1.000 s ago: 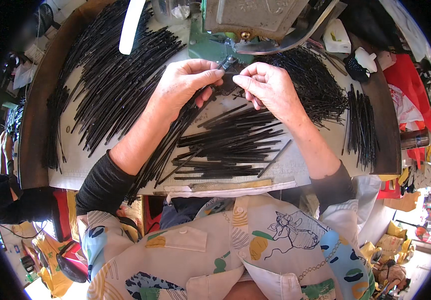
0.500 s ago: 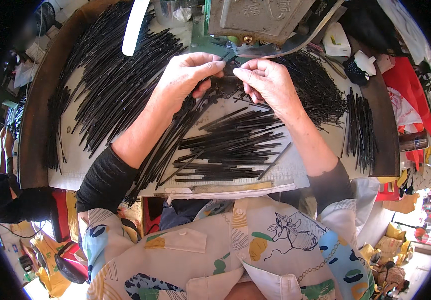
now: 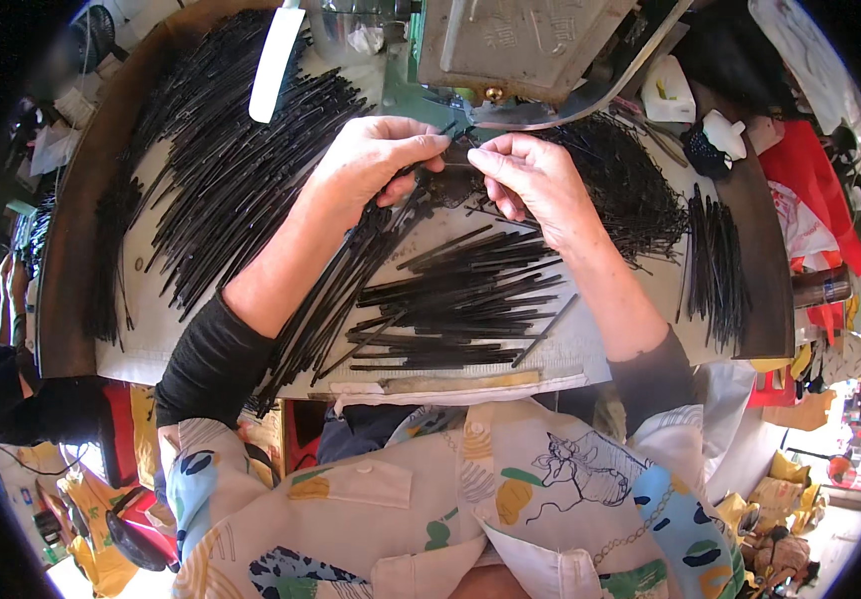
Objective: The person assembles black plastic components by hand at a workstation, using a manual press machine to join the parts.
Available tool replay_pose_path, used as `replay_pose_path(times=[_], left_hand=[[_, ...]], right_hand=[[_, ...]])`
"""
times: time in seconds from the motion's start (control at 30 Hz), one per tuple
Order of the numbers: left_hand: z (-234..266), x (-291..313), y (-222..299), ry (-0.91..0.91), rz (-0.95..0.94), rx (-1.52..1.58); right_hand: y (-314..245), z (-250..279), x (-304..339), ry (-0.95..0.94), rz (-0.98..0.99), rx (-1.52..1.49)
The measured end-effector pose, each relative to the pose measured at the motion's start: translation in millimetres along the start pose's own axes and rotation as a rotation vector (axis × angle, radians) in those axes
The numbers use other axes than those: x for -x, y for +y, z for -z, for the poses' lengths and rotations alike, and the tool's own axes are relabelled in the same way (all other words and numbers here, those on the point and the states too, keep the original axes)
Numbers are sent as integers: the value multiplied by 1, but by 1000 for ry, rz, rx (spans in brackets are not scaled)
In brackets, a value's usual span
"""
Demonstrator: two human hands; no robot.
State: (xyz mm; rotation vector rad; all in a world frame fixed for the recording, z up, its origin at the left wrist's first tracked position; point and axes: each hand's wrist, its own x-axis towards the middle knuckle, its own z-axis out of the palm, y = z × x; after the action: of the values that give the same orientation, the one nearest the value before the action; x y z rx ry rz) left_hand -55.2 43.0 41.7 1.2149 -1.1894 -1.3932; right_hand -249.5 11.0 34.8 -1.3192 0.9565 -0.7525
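Observation:
Both hands meet just in front of a grey metal machine head (image 3: 515, 45). My left hand (image 3: 379, 165) is closed, thumb against fingers, pinching a thin black strip (image 3: 447, 128) whose dark end pokes out past the thumb. Facing it, my right hand (image 3: 535, 185) pinches a small dark piece, mostly hidden by the fingertips and too small to name. A short gap parts the two thumbs. Under the wrists, short black strips (image 3: 460, 295) lie in a loose heap. Longer black strips (image 3: 241, 170) are piled left of my left forearm.
A tangled heap of thin black pieces (image 3: 630, 185) lies right of my right hand. A separate black bundle (image 3: 715, 270) sits near the right edge of the table, by the brown rim (image 3: 765, 260). A white blade-shaped strip (image 3: 277, 65) hangs at upper left. A white container (image 3: 668, 92) stands at upper right.
The machine and table sit slightly lower in the picture. My hands keep nearly the same place and pinch, with the dark strip end showing a little differently between them.

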Motion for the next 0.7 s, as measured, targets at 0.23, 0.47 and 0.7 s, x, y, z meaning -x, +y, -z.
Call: replay_pose_path(times=[0.23, 0.47, 0.7], left_hand=[[1, 0, -2, 2, -16, 61], [-10, 7, -1, 9, -7, 82], [-13, 11, -5, -86, 10, -58]], right_hand=[[0, 10, 6, -21, 49, -208], [9, 16, 3, 84, 165, -559], [20, 6, 4, 71, 100, -428]])
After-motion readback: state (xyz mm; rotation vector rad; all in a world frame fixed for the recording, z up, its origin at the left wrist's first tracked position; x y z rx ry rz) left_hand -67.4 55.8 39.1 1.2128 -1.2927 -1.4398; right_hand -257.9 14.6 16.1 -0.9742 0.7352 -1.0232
